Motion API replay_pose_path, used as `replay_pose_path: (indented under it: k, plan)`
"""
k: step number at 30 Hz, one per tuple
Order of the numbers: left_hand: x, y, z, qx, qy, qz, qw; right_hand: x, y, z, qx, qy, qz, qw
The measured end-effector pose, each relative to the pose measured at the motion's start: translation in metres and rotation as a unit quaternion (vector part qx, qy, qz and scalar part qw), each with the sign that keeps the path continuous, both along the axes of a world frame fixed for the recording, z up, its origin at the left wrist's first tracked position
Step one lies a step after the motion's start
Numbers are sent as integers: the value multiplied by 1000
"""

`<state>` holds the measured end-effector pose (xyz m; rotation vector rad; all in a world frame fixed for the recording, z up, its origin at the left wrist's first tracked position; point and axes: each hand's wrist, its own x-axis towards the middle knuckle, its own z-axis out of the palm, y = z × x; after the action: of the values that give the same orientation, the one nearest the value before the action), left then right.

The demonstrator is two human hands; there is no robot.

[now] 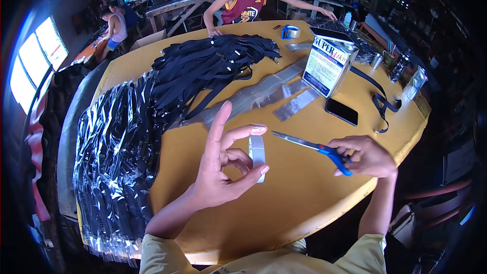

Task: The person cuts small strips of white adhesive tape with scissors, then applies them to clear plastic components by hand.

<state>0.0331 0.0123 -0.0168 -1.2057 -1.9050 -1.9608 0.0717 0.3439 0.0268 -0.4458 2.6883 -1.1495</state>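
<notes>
My left hand (219,170) pinches a small whitish strip (257,153) between thumb and a fingertip, with the index finger pointing up. The strip stands upright and slightly curved, with faint dark marks along its left edge. In my right hand (369,156) are scissors (325,151) with blue handles. Their blades look closed, and the tips point left towards the strip without touching it. Both hands are above the yellow table (289,203).
Black straps (203,71) lie piled at the back left, beside plastic-wrapped bundles (114,167). Clear plastic sheets (258,94), a tin can (328,66), a phone (342,111), a loose black strap (380,102) and a tape dispenser (290,32) are further back. A person (248,0) stands across the table.
</notes>
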Motion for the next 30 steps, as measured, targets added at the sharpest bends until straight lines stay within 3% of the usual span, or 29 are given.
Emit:
replay_pose_path:
  k: [6, 21, 30]
  plan:
    - [1, 0, 0, -7, 5, -3, 1000, 1, 8, 48, 48, 4, 49, 998]
    - [6, 3, -1, -34, 7, -17, 999, -11, -11, 49, 85, 81, 119, 986]
    - [5, 4, 0, -33, 8, -17, 999, -10, -18, 56, 101, 72, 106, 987]
